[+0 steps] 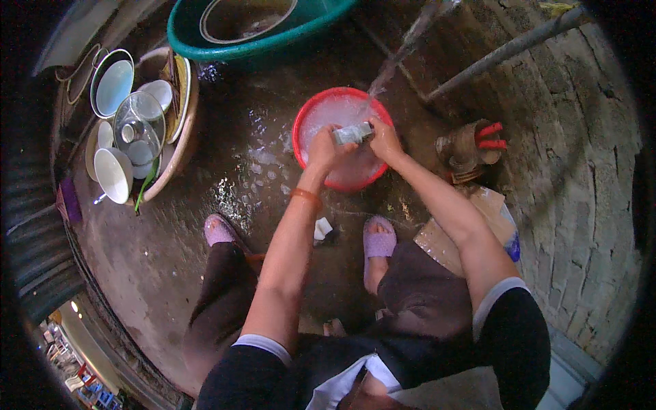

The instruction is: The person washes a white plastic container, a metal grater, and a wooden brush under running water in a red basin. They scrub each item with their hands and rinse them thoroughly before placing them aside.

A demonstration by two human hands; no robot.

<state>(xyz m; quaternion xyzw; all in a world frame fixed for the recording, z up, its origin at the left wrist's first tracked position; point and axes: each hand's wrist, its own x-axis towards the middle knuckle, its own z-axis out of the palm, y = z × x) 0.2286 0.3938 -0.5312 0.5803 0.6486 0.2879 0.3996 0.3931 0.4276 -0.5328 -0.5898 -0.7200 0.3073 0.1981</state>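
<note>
Over a red basin of cloudy, foamy water, both my hands are closed on one small pale grey-green object with a dark end. It looks shiny and wet; its exact kind I cannot make out. My left hand grips its left end, with fingers partly hidden. At its right end, my right hand holds near the dark part. A stream of water falls from the upper right into the basin, just beyond my hands.
At left stands a wide tan basin with bowls, a glass lid and a pot. A large green tub lies ahead. To the right are a pot with red handles, cardboard and a brick wall. The floor is wet.
</note>
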